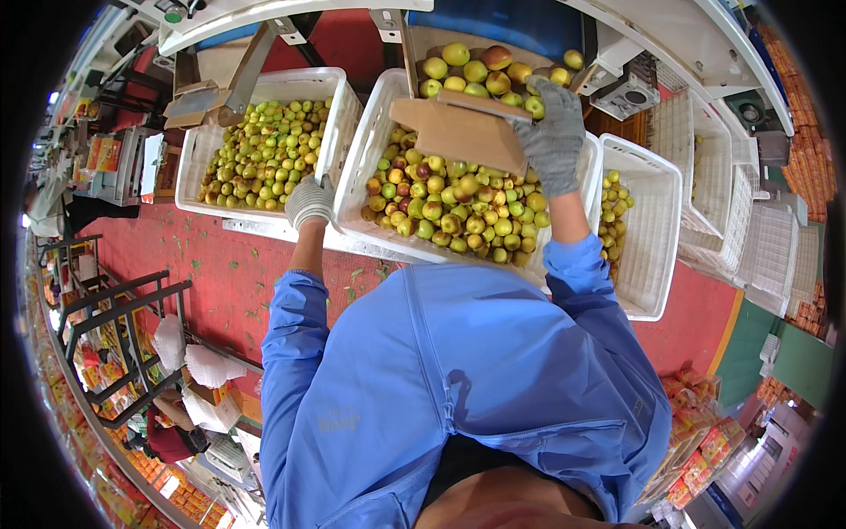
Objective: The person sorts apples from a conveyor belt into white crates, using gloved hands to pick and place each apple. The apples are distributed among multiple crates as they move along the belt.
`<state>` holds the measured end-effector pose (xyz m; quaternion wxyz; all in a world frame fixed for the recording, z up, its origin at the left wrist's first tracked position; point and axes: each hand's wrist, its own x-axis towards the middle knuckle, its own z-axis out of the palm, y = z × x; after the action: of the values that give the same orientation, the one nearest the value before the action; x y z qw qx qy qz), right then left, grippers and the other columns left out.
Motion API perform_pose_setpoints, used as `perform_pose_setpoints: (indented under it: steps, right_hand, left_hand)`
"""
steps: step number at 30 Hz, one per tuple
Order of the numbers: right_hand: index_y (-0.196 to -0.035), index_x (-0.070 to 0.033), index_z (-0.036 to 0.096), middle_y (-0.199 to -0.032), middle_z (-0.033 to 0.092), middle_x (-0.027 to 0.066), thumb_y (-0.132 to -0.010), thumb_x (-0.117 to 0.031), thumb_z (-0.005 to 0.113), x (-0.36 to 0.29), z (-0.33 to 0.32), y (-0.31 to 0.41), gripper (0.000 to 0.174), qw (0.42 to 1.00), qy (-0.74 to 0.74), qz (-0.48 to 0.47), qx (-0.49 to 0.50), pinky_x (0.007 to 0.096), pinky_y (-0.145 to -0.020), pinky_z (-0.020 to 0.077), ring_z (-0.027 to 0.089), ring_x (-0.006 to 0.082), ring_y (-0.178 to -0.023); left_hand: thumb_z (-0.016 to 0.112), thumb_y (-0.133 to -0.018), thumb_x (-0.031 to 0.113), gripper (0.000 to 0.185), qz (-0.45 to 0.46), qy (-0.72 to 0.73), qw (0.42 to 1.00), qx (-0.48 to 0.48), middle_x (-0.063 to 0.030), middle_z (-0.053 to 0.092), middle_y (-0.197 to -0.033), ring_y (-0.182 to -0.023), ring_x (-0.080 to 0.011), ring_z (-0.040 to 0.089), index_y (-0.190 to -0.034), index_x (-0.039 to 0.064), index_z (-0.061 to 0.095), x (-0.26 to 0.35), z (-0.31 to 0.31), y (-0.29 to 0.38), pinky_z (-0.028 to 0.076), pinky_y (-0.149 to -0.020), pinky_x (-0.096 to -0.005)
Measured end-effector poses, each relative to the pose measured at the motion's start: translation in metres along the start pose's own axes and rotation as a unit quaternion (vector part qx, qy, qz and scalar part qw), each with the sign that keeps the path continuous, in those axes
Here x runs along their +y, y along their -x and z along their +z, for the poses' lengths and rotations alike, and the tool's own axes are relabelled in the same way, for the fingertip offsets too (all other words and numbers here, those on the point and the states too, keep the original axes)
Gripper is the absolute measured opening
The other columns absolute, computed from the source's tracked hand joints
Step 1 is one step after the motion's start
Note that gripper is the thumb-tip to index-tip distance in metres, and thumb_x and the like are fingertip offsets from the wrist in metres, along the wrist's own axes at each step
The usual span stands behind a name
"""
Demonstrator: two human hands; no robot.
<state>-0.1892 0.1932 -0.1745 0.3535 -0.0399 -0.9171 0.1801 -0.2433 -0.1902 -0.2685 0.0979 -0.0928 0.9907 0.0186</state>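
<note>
My left hand (310,201), in a pale knitted glove, grips the near right corner of a white plastic crate (254,212). Green and yellow jujubes (271,152) fill much of that crate. My right hand (554,135), in a grey glove, rests at the right end of a cardboard flap (462,132). Its fingertips reach the larger fruits (497,82) on the chute behind the flap; whether they hold one is hidden. Below the flap stands a middle white crate (357,178), heaped with green, yellow and reddish-brown jujubes (456,205).
A third white crate (651,264) at right holds jujubes along its left side. Stacked crates (714,178) stand farther right. Another cardboard chute (218,79) overhangs the left crate. Leaves litter the red floor (218,264). A black metal frame (125,330) and a person (168,430) are at left.
</note>
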Motion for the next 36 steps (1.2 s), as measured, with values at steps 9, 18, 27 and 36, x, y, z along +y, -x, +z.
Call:
perform_pose_setpoints:
  steps: [9, 18, 27, 36]
  right_hand:
    - [-0.104, -0.012, 0.069, -0.111, 0.066, 0.0080, -0.062, -0.027, 0.087, 0.010, 0.008, -0.013, 0.048, 0.999, 0.027, 0.007, -0.041, 0.0400, -0.098, 0.0457, 0.059, 0.0292, -0.108]
    - [-0.101, -0.010, 0.070, -0.110, 0.066, 0.0086, -0.066, -0.026, 0.084, 0.013, 0.008, -0.012, 0.041, 0.999, 0.011, -0.022, -0.030, 0.0401, -0.096, 0.0468, 0.060, 0.0291, -0.104]
    - [-0.120, -0.008, 0.060, -0.115, 0.062, 0.0129, -0.068, -0.020, 0.076, -0.010, -0.008, 0.024, 0.056, 0.999, 0.010, -0.045, -0.009, 0.0446, -0.099, 0.0446, 0.057, 0.0334, -0.110]
    - [-0.119, -0.008, 0.064, -0.123, 0.062, 0.0109, -0.076, -0.013, 0.064, -0.023, -0.022, 0.135, 0.043, 0.939, -0.172, -0.230, -0.189, 0.0437, -0.104, 0.0425, 0.056, 0.0293, -0.121]
  left_hand:
    - [0.046, -0.093, 0.049, 0.049, -0.005, 0.000, 1.000, -0.017, -0.0213, 0.069, -0.100, -0.095, -0.0383, 0.067, -0.107, 0.007, 0.067, 0.002, -0.004, 0.001, 0.052, -0.084, -0.0486]
    - [0.048, -0.092, 0.049, 0.048, 0.003, 0.006, 1.000, 0.003, -0.0199, 0.070, -0.096, -0.092, -0.0367, 0.068, -0.102, 0.007, 0.068, -0.001, 0.004, -0.002, 0.052, -0.081, -0.0476]
    - [0.047, -0.093, 0.048, 0.047, -0.002, -0.001, 1.000, -0.006, -0.0194, 0.070, -0.097, -0.092, -0.0362, 0.068, -0.103, 0.007, 0.068, 0.001, 0.001, -0.002, 0.052, -0.082, -0.0474]
    - [0.049, -0.092, 0.049, 0.047, -0.011, 0.000, 1.000, -0.021, -0.0185, 0.070, -0.099, -0.094, -0.0364, 0.067, -0.106, 0.009, 0.068, -0.001, 0.002, -0.005, 0.052, -0.083, -0.0475]
